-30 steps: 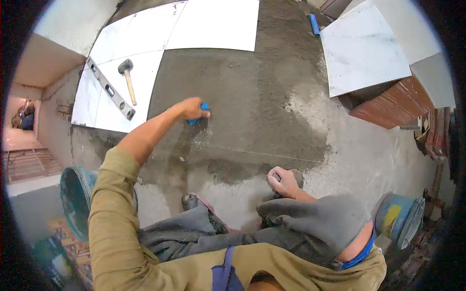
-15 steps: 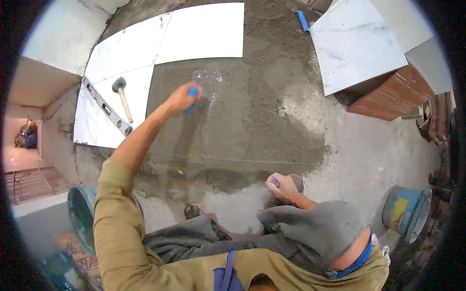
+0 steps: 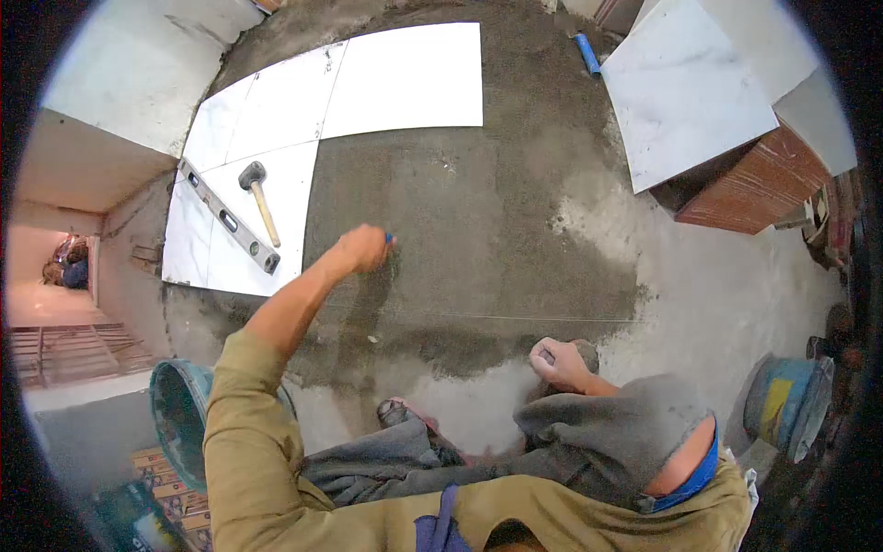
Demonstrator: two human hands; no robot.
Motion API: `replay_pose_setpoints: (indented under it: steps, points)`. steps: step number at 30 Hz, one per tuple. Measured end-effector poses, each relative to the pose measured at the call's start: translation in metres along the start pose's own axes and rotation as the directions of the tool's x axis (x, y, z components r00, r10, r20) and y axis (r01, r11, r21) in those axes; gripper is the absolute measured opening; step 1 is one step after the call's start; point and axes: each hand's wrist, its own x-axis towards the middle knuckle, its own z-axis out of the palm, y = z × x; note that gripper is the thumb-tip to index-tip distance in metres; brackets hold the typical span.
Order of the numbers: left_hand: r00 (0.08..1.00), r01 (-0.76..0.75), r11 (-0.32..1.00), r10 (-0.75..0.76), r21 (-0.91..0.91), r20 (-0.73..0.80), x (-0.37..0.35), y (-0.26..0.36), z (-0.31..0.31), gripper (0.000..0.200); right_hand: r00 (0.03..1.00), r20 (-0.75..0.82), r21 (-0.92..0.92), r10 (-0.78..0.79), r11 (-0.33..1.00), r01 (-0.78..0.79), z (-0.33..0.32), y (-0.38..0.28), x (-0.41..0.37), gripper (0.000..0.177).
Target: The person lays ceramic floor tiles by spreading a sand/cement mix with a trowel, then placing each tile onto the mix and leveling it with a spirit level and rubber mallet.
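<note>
My left hand [image 3: 365, 247] is closed around a small blue tool, mostly hidden by the fingers; only its blue end [image 3: 390, 238] shows. It is low over the wet grey mortar bed [image 3: 432, 212], right of the laid white tiles [image 3: 400, 83]. Curled closed, my right hand [image 3: 561, 362] rests by my knee, near the mortar's front edge; whether it holds anything is hidden. On the tiles lie a rubber mallet [image 3: 261, 202] with a wooden handle and a spirit level [image 3: 227, 217]. A thin string [image 3: 515, 318] runs across the front of the mortar.
A loose white tile [image 3: 690, 92] leans on a brown box [image 3: 759, 184] at the right. A blue-handled tool [image 3: 587, 55] lies at the back. Buckets stand at left [image 3: 179, 419] and right [image 3: 780, 405]. Far left, a person [image 3: 72, 263] is visible through an opening.
My left hand has moved down toward me with the blue tool. The whole view has shifted slightly, and the shiny wet patch on the mortar has mostly faded.
</note>
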Motion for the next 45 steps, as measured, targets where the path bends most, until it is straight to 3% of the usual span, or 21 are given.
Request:
replay_pose_setpoints:
  steps: [2,5,11,14,15,18,20,21,23,25,27,28,30,33,34,35,38,40,42,44,45]
  points:
    - [0.987,0.063,0.997,-0.068,-0.037,-0.142,0.027,0.005,-0.023,0.051,0.990,-0.076,0.014,-0.120,0.993,0.121,0.002,0.005,0.001,0.017]
    - [0.962,0.075,0.994,-0.092,-0.076,-0.259,0.079,-0.007,-0.052,0.048,0.992,-0.087,0.012,-0.095,0.995,0.097,-0.002,-0.006,-0.004,0.018]
    - [0.895,-0.144,0.945,-0.002,-0.294,-0.447,0.063,-0.023,-0.091,0.062,0.999,-0.043,0.008,-0.031,0.999,0.031,-0.003,-0.015,-0.005,0.017]
    - [0.818,-0.203,0.961,0.062,-0.187,-0.572,-0.014,-0.059,-0.108,0.063,0.995,0.048,-0.087,-0.090,0.992,0.094,-0.005,-0.012,0.001,0.019]
    - [0.851,-0.117,0.962,-0.032,-0.248,-0.524,-0.058,-0.064,-0.122,0.059,0.995,0.054,-0.090,-0.089,0.992,0.093,-0.012,-0.027,0.004,0.019]
    - [0.826,0.104,0.915,-0.297,-0.389,-0.479,-0.167,-0.156,-0.121,0.044,0.851,0.497,-0.436,-0.167,0.800,0.411,-0.044,-0.095,0.003,0.025]
    - [0.652,0.120,0.880,-0.419,-0.459,-0.632,-0.248,-0.245,-0.088,0.038,0.835,0.510,-0.455,-0.204,0.760,0.464,-0.058,-0.123,0.016,0.023]
    - [0.732,0.145,0.661,-0.572,-0.736,-0.370,-0.295,-0.257,-0.093,0.039,0.814,0.523,-0.468,-0.252,0.714,0.522,-0.058,-0.130,0.019,0.022]
    - [0.579,0.325,0.413,-0.798,-0.851,-0.166,-0.384,-0.358,-0.031,0.043,0.776,0.538,-0.330,-0.331,0.764,0.555,-0.048,-0.122,0.021,0.023]
    - [0.578,0.290,0.568,-0.746,-0.771,-0.332,-0.452,-0.439,0.068,0.049,0.735,0.544,-0.195,-0.405,0.791,0.580,-0.034,-0.115,0.021,0.024]
    - [0.399,0.337,0.589,-0.796,-0.734,-0.456,-0.468,-0.407,0.144,0.049,0.736,0.560,-0.480,-0.380,0.575,0.663,-0.011,-0.108,0.005,0.027]
    - [0.419,0.316,0.583,-0.794,-0.749,-0.441,-0.414,-0.302,0.154,0.049,0.696,0.694,-0.486,-0.184,0.593,0.641,-0.008,-0.108,0.006,0.027]
    - [0.574,0.172,0.643,-0.681,-0.746,-0.455,-0.293,-0.075,0.134,0.048,0.530,0.835,-0.509,-0.149,0.160,0.846,-0.011,-0.103,0.017,0.024]
    - [0.756,-0.169,0.666,-0.385,-0.727,-0.529,-0.219,0.189,0.101,0.047,0.511,0.853,-0.508,-0.107,-0.396,0.765,-0.021,-0.192,0.017,0.026]
    - [0.766,-0.270,0.652,-0.300,-0.709,-0.568,-0.224,0.244,0.089,0.047,0.540,0.842,-0.499,0.014,-0.363,0.787,-0.019,-0.217,0.020,0.030]
    - [0.755,-0.357,0.643,-0.228,-0.678,-0.614,-0.232,0.281,0.080,0.047,0.552,0.832,-0.499,-0.051,-0.503,0.706,-0.013,-0.228,0.018,0.029]
    - [0.693,-0.511,0.662,-0.062,-0.549,-0.719,-0.264,0.305,0.084,0.048,0.493,0.867,-0.477,-0.063,-0.388,0.788,-0.012,-0.275,0.011,0.026]
    - [0.682,-0.511,0.711,-0.006,-0.483,-0.731,-0.280,0.181,0.155,0.048,0.373,0.917,-0.398,-0.139,-0.314,0.862,0.005,-0.281,0.007,0.024]
    - [0.700,-0.443,0.780,-0.008,-0.443,-0.714,-0.334,-0.079,0.293,0.049,0.370,0.927,-0.372,0.068,0.014,0.928,0.017,-0.254,0.009,0.020]
    - [0.738,-0.352,0.842,-0.019,-0.409,-0.675,-0.469,-0.318,0.402,0.050,0.221,0.942,-0.204,-0.252,0.093,0.975,0.018,-0.206,0.010,0.019]
    - [0.761,-0.309,0.865,-0.025,-0.396,-0.648,-0.547,-0.370,0.410,0.050,0.232,0.961,-0.211,-0.149,0.146,0.967,0.014,-0.199,0.002,0.019]
